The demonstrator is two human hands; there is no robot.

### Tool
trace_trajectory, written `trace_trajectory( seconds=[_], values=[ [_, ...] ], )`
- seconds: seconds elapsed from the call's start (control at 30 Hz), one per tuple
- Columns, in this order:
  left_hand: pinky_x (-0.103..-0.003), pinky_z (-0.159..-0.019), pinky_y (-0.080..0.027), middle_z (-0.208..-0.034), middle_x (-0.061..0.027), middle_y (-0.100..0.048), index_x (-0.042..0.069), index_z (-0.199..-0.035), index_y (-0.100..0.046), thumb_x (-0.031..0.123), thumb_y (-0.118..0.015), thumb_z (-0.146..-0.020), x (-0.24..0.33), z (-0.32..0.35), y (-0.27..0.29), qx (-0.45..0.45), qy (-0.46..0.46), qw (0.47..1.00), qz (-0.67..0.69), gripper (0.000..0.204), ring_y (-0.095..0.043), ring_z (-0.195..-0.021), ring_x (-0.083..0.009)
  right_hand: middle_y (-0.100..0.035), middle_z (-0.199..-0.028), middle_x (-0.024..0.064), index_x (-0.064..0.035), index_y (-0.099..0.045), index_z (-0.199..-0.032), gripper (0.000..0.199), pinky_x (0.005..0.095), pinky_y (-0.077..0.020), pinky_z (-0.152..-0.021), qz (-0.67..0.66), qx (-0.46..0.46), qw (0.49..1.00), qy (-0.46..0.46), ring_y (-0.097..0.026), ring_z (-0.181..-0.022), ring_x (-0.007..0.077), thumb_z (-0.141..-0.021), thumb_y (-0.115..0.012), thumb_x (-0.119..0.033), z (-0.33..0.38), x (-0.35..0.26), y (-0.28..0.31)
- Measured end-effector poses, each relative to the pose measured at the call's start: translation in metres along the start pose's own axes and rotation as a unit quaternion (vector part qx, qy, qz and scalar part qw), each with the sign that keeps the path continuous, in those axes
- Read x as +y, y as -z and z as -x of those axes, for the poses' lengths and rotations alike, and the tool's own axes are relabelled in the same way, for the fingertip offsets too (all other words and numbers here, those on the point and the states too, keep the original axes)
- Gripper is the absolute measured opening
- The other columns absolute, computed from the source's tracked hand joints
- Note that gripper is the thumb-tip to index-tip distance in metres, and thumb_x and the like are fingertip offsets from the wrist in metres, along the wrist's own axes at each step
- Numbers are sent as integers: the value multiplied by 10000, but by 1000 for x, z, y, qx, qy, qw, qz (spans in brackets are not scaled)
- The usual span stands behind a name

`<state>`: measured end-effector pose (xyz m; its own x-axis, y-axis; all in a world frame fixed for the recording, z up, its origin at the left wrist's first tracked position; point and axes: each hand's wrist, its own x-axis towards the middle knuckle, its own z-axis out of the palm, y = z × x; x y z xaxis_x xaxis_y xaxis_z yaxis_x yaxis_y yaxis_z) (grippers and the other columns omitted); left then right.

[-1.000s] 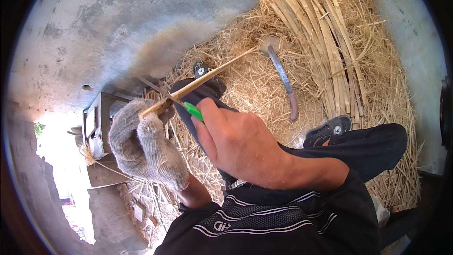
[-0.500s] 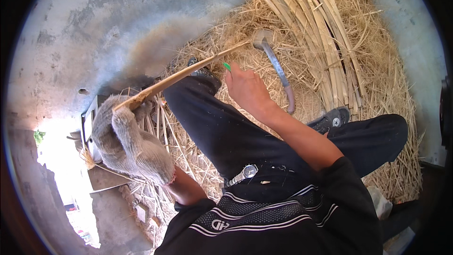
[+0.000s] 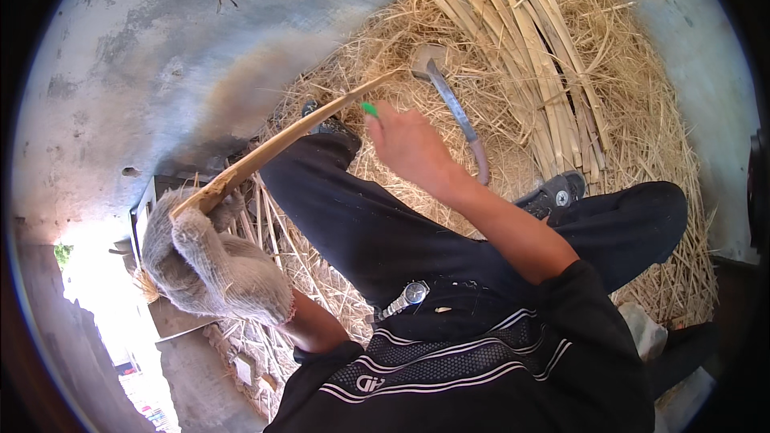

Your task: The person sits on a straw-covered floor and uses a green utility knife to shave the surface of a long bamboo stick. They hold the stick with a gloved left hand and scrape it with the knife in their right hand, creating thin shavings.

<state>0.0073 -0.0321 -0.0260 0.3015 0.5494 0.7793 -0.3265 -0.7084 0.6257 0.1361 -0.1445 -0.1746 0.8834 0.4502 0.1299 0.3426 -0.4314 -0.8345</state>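
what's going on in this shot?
A person sits on a heap of straw on a concrete floor, working a long cane strip. The gloved left hand grips the strip's near end; the bare right hand holds a small green-handled tool against it further along. A curved sickle-like blade lies on the straw past the right hand, beside a bundle of cut canes. A wristwatch rests in the lap.
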Motion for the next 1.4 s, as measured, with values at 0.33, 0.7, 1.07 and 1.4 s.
trace_trajectory(
  seconds=[0.33,0.7,1.07,1.4],
  values=[
    [-244,-528,-563,-849,-143,-623,-82,-882,-639,177,-636,-912,29,-22,6,71,-136,976,-157,261,-623,-633,-178,-560,-570,169,-9,-513,-948,156,414,-467,-460,-189,-12,959,210,-602,-508,341,-951,-567,-155,71,-96,43],
    [-215,-537,-530,-895,-136,-629,-58,-941,-615,170,-634,-923,16,-25,0,29,11,999,12,229,-631,-716,-155,-571,-538,147,9,-492,-901,188,398,-506,-438,-63,19,986,151,-619,-470,319,-966,-527,-164,49,-109,33],
    [-209,-475,-508,-853,-135,-615,-59,-921,-600,181,-641,-926,13,-7,-5,52,-41,997,37,244,-623,-642,-163,-555,-535,176,21,-495,-935,205,412,-470,-411,-116,43,965,230,-604,-465,332,-969,-531,-178,60,-116,41],
    [-233,-579,-578,-877,-137,-618,-48,-904,-600,178,-645,-919,6,-12,5,44,-56,996,59,232,-649,-708,-195,-552,-536,197,22,-546,-972,187,439,-505,-459,-57,17,988,143,-621,-506,352,-962,-520,-163,35,-86,23]
  ],
)
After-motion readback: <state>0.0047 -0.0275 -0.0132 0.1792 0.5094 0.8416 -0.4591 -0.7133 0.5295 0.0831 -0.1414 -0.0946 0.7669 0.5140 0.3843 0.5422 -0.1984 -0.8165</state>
